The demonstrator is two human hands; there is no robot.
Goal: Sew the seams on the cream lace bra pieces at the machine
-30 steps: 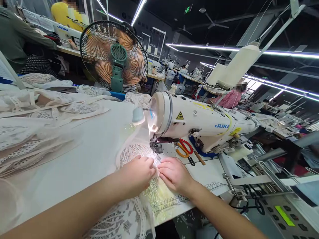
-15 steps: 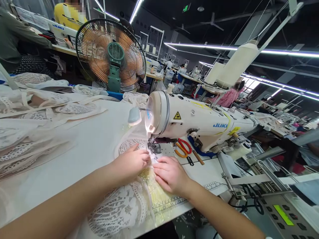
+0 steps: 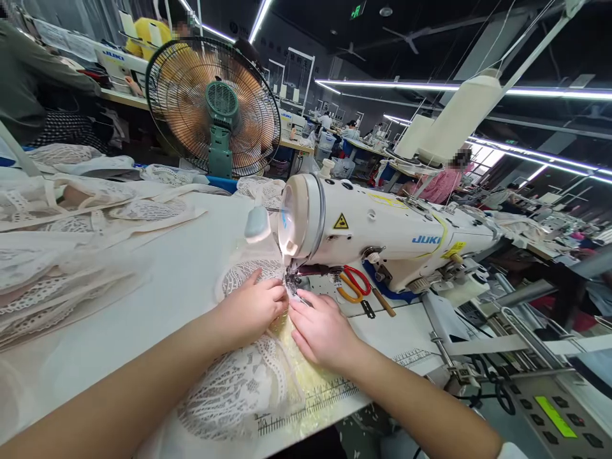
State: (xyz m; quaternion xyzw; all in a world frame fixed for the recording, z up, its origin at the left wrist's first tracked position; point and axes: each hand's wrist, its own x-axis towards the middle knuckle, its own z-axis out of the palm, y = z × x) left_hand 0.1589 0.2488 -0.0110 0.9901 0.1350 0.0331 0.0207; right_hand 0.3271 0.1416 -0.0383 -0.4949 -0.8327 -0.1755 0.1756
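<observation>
A white JUKI sewing machine (image 3: 382, 233) stands on the table, its needle and presser foot (image 3: 292, 285) over a piece of white lace fabric (image 3: 239, 382). My left hand (image 3: 251, 306) presses the lace just left of the presser foot. My right hand (image 3: 321, 330) lies on a yellowish sheer strip (image 3: 306, 382) right of the seam, its fingertips touching the foot. The two hands nearly meet at the needle.
Red and orange scissors (image 3: 352, 284) lie under the machine arm. A large fan (image 3: 213, 108) stands behind the table. Piled lace pieces (image 3: 71, 217) fill the left side. A control panel (image 3: 554, 414) sits at the lower right. Other people work at stations behind.
Both hands have slid forward toward the presser foot, feeding the lace further under the needle. More of the lace now lies on the near side of the table.
</observation>
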